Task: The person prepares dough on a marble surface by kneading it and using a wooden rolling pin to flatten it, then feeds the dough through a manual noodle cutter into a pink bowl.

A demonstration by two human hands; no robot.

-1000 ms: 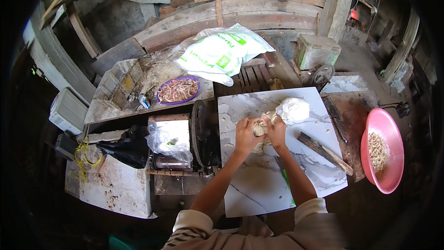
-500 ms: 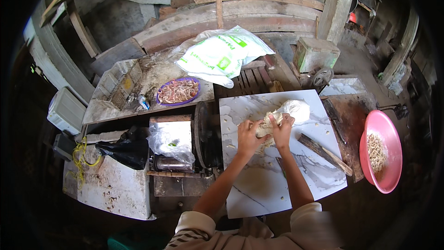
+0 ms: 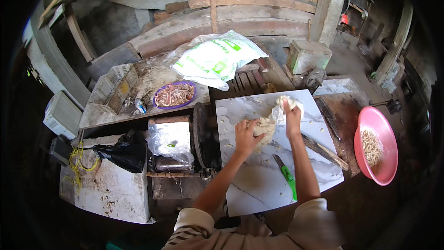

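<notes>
On the marble-patterned board [image 3: 249,176], a pale lump of dough [image 3: 267,128] lies under my left hand [image 3: 246,135]. The thumb and fingers of that hand grip its left side. Farther back and to the right, my right hand [image 3: 292,116] is closed on a smaller piece of dough [image 3: 287,101]. It is over a crumpled clear plastic bag [image 3: 278,114], whose contents I cannot fully make out. Between my forearms rests a green utility knife [image 3: 287,177] with its dark blade pointing away from me. Small dough crumbs are scattered about the board.
Dark wooden sticks [image 3: 323,151] lie along the board's right side. Beyond it stands a pink basin [image 3: 389,146] holding pale strips. To the left is a roller machine [image 3: 170,143] with a wheel. Behind are a purple tray [image 3: 175,95] of strips and a white sack [image 3: 217,60].
My right hand has moved away from my left, back and right to the plastic bag, with a piece of dough. The green utility knife has come into full view. The view has shifted slightly.
</notes>
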